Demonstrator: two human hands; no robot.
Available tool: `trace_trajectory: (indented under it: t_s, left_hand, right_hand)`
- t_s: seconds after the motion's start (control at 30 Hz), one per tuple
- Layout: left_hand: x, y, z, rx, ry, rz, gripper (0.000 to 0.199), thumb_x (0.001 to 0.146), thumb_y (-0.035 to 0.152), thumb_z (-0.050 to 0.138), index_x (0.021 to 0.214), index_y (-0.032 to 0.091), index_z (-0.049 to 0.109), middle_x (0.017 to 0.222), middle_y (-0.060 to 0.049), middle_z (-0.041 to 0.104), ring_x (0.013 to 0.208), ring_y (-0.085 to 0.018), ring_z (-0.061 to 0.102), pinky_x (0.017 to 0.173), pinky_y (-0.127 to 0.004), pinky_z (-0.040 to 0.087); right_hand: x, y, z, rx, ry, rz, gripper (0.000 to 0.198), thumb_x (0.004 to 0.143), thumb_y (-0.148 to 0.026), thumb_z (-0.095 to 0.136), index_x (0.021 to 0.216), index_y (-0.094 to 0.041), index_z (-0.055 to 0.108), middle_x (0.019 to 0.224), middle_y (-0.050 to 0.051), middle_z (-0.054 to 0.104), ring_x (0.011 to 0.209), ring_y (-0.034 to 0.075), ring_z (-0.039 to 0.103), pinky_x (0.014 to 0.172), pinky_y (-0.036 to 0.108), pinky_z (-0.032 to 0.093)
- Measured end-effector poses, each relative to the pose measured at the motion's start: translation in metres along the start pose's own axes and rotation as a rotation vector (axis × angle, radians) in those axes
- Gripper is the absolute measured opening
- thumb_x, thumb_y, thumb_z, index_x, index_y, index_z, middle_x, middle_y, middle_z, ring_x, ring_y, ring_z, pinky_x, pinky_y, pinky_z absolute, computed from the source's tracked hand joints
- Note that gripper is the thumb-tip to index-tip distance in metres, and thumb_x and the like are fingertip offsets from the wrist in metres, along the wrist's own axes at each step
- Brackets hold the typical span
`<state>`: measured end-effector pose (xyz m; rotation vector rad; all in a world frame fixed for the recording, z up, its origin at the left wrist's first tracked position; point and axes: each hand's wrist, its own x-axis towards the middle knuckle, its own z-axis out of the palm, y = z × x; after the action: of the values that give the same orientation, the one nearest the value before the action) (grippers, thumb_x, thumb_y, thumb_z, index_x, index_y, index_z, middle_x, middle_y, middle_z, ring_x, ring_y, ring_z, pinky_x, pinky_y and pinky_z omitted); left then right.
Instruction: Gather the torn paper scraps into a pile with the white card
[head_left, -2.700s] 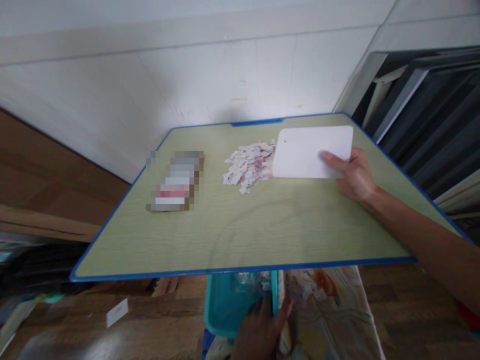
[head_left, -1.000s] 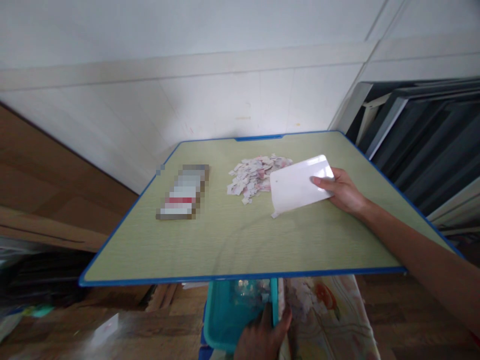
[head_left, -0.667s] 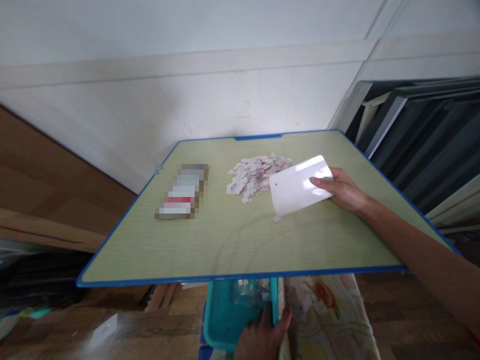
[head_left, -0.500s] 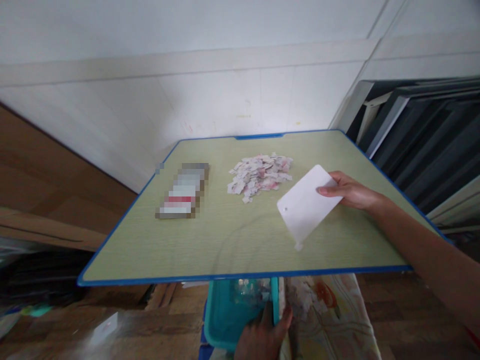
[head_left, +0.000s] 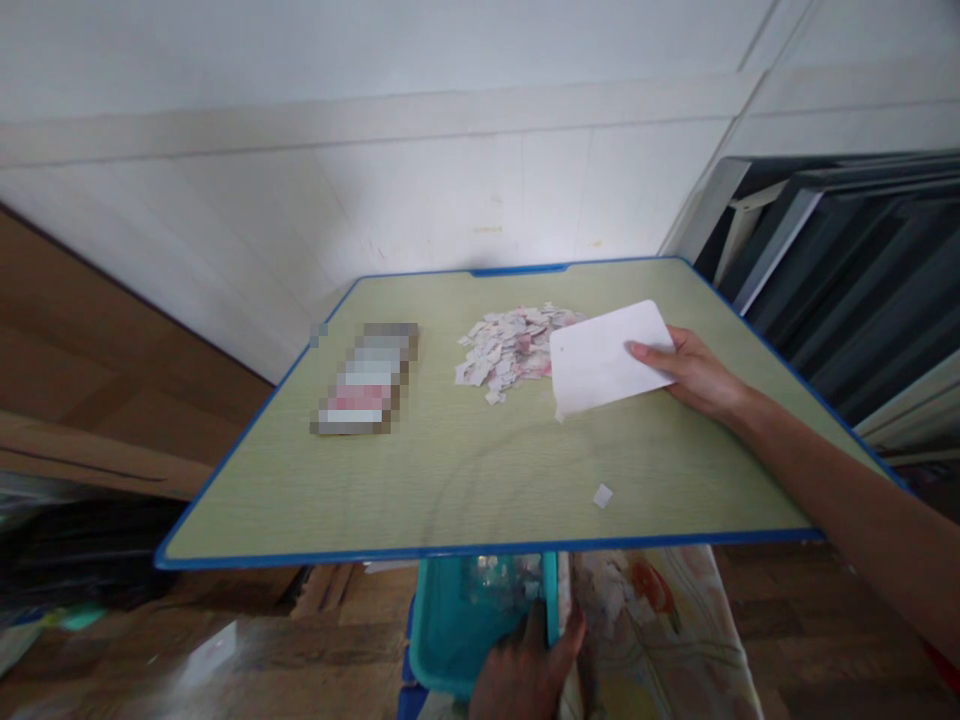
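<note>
My right hand [head_left: 697,372] is closed on a white rectangular card [head_left: 604,362] with rounded corners, thumb on top. Held tilted above the green tabletop, the card covers the right side of a pile of torn paper scraps [head_left: 499,352]. One small scrap [head_left: 559,416] shows at its lower left corner, and another scrap [head_left: 603,495] lies alone near the table's front edge. Below that edge, my left hand [head_left: 521,668] grips the right rim of a teal plastic basin [head_left: 446,635]. Shiny, pale pieces sit at the basin's far end, too blurred to name.
A blurred-out rectangular object [head_left: 365,380] lies on the left of the blue-edged table [head_left: 315,505]. Dark panels [head_left: 862,250] lean at the right, brown cardboard [head_left: 97,340] at the left. Right of the basin is a patterned cloth [head_left: 675,640] with scraps on it.
The card has moved away from me and slightly left, turning flatter toward the pile. The scrap near the front edge now lies uncovered. My left hand has stayed at the basin.
</note>
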<state>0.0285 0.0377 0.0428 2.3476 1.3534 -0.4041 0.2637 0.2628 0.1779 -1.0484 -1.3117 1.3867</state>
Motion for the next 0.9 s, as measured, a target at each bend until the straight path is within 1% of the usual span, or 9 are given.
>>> trace_trajectory:
  t_s: [0.07, 0.17, 0.27, 0.37, 0.47, 0.57, 0.67, 0.77, 0.9]
  left_hand:
    - [-0.001, 0.0, 0.0, -0.011, -0.004, 0.003, 0.054, 0.076, 0.016, 0.035, 0.123, 0.034, 0.017, 0.116, -0.018, 0.044, 0.088, -0.027, 0.054, 0.063, -0.038, 0.048]
    - [-0.002, 0.0, 0.0, -0.033, 0.001, 0.002, 0.053, 0.076, 0.016, 0.035, 0.123, 0.034, 0.018, 0.116, -0.018, 0.043, 0.088, -0.028, 0.054, 0.062, -0.039, 0.047]
    - [-0.003, -0.001, 0.0, -0.062, -0.001, -0.001, 0.051, 0.076, 0.018, 0.034, 0.123, 0.034, 0.02, 0.118, -0.017, 0.042, 0.091, -0.027, 0.053, 0.066, -0.039, 0.047]
    - [-0.003, -0.001, -0.002, -0.107, 0.033, -0.007, 0.048, 0.077, 0.022, 0.035, 0.122, 0.034, 0.024, 0.117, -0.016, 0.043, 0.094, -0.026, 0.051, 0.07, -0.037, 0.045]
    - [-0.003, -0.001, -0.004, -0.125, 0.022, -0.004, 0.052, 0.074, 0.021, 0.039, 0.122, 0.034, 0.022, 0.117, -0.016, 0.042, 0.094, -0.027, 0.051, 0.07, -0.038, 0.045]
    - [-0.001, 0.0, -0.007, -0.095, -0.031, -0.017, 0.054, 0.074, 0.014, 0.035, 0.122, 0.034, 0.022, 0.117, -0.016, 0.043, 0.092, -0.027, 0.052, 0.068, -0.039, 0.046]
    - [-0.001, 0.001, -0.009, -0.096, -0.053, -0.015, 0.057, 0.073, 0.013, 0.036, 0.123, 0.034, 0.019, 0.118, -0.016, 0.041, 0.092, -0.028, 0.052, 0.066, -0.04, 0.046]
    - [-0.003, 0.001, -0.008, -0.107, -0.058, -0.008, 0.061, 0.07, 0.013, 0.039, 0.124, 0.033, 0.018, 0.118, -0.017, 0.041, 0.092, -0.029, 0.051, 0.066, -0.04, 0.046]
    - [-0.002, 0.0, -0.002, -0.114, -0.025, 0.011, 0.068, 0.066, 0.013, 0.044, 0.124, 0.032, 0.015, 0.117, -0.017, 0.041, 0.091, -0.029, 0.051, 0.066, -0.041, 0.046]
  right_hand:
    - [0.0, -0.001, -0.002, -0.023, -0.037, 0.041, 0.023, 0.066, -0.025, 0.061, 0.087, -0.015, 0.059, 0.078, 0.003, 0.061, 0.061, 0.011, 0.056, 0.055, 0.021, 0.043]
    - [-0.002, -0.004, -0.004, -0.06, -0.162, 0.126, 0.027, 0.064, -0.025, 0.063, 0.088, -0.013, 0.06, 0.075, 0.004, 0.062, 0.059, 0.012, 0.056, 0.051, 0.02, 0.043]
    - [-0.006, -0.007, -0.006, -0.089, -0.298, 0.186, 0.032, 0.063, -0.025, 0.063, 0.092, -0.012, 0.059, 0.076, 0.005, 0.063, 0.06, 0.013, 0.058, 0.053, 0.021, 0.044]
    - [-0.009, -0.008, -0.007, -0.119, -0.385, 0.217, 0.032, 0.064, -0.023, 0.062, 0.094, -0.012, 0.058, 0.076, 0.005, 0.064, 0.063, 0.014, 0.059, 0.056, 0.022, 0.045]
    - [-0.01, -0.008, -0.007, -0.126, -0.432, 0.21, 0.029, 0.066, -0.021, 0.061, 0.093, -0.012, 0.058, 0.077, 0.004, 0.064, 0.064, 0.013, 0.059, 0.056, 0.021, 0.045]
    - [-0.011, -0.008, -0.007, -0.12, -0.494, 0.22, 0.023, 0.066, -0.02, 0.06, 0.089, -0.012, 0.059, 0.077, 0.003, 0.064, 0.064, 0.013, 0.059, 0.054, 0.02, 0.045]
    - [-0.013, -0.01, -0.005, -0.113, -0.543, 0.255, 0.019, 0.066, -0.019, 0.06, 0.084, -0.012, 0.06, 0.075, 0.002, 0.064, 0.063, 0.012, 0.059, 0.054, 0.019, 0.046]
    - [-0.014, -0.01, -0.005, -0.102, -0.555, 0.271, 0.018, 0.066, -0.017, 0.061, 0.083, -0.012, 0.06, 0.074, 0.002, 0.064, 0.061, 0.011, 0.059, 0.053, 0.018, 0.046]
    - [-0.014, -0.01, -0.008, -0.076, -0.56, 0.27, 0.02, 0.065, -0.017, 0.061, 0.084, -0.011, 0.06, 0.074, 0.002, 0.064, 0.062, 0.011, 0.059, 0.054, 0.018, 0.046]
